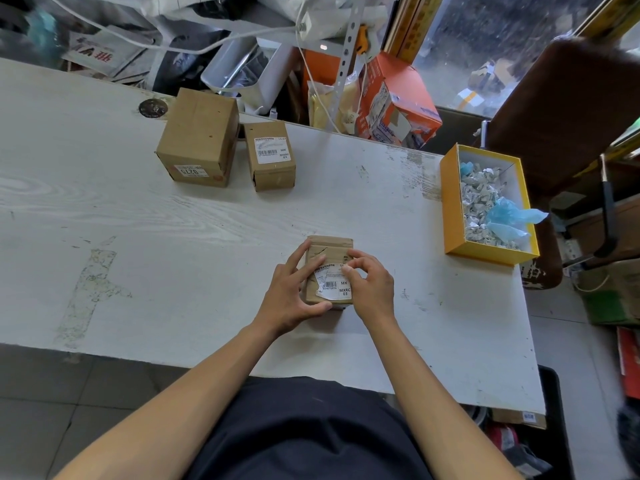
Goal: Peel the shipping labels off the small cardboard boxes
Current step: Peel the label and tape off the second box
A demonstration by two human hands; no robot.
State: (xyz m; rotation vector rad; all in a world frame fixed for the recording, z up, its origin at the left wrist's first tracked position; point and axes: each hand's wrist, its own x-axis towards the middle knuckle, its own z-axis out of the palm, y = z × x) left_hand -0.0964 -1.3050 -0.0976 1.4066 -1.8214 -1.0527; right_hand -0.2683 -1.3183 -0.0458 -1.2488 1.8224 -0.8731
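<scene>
A small cardboard box (329,249) lies on the white table (173,220) near its front edge. Its white shipping label (334,284) is partly torn, with the left part gone. My left hand (292,292) grips the box's left side and front corner. My right hand (372,289) rests on the box's right side, thumb and forefinger pinched on the label's top edge. Two more boxes stand at the back: a larger one (199,136) with a label low on its front, and a smaller one (270,155) with a whole label on top.
A yellow open box (450,202) at the table's right holds several crumpled label scraps and blue plastic. Clutter, cables and an orange carton (398,98) lie behind the table. A brown chair (571,109) stands at the right.
</scene>
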